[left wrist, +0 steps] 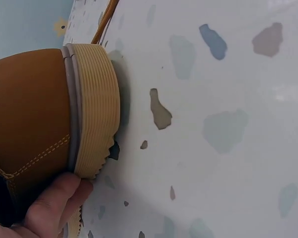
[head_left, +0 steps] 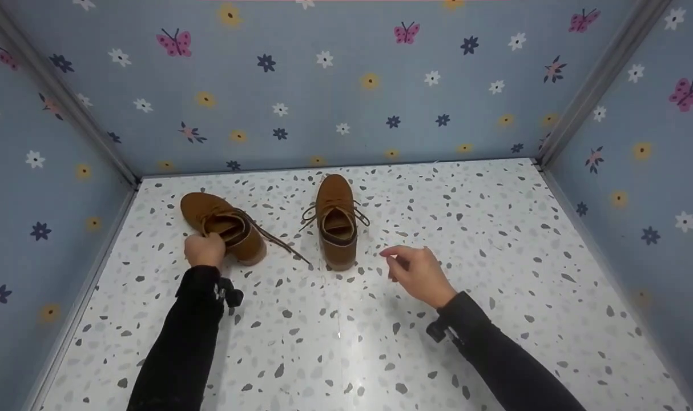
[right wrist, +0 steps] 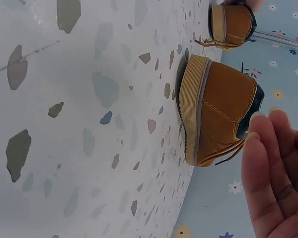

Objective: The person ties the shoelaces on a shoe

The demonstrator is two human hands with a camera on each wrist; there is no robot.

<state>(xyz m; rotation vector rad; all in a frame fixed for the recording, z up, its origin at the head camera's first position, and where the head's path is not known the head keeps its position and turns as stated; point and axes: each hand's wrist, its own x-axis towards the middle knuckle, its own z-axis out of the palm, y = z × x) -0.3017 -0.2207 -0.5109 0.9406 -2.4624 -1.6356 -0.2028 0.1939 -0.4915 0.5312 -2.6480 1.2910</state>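
Note:
Two brown lace-up ankle boots stand on the floor. My left hand (head_left: 205, 251) grips the side of the left boot (head_left: 197, 206) near its opening, and the boot points away to the left. Its loose laces (head_left: 278, 242) trail right across the floor. In the left wrist view, fingers (left wrist: 54, 201) press by the ribbed sole below the boot's brown upper (left wrist: 30, 104). The right boot (head_left: 339, 254) stands upright, toe to the wall, lace loops (head_left: 362, 217) out at both sides. My right hand (head_left: 419, 274) hovers right of it, fingers loosely bent, holding nothing.
A white speckled floor (head_left: 335, 342) lies under both boots. Blue walls with flowers and butterflies rise at the back (head_left: 346, 103), left (head_left: 32, 200) and right (head_left: 649, 171), with grey strips (head_left: 603, 85) at the corners.

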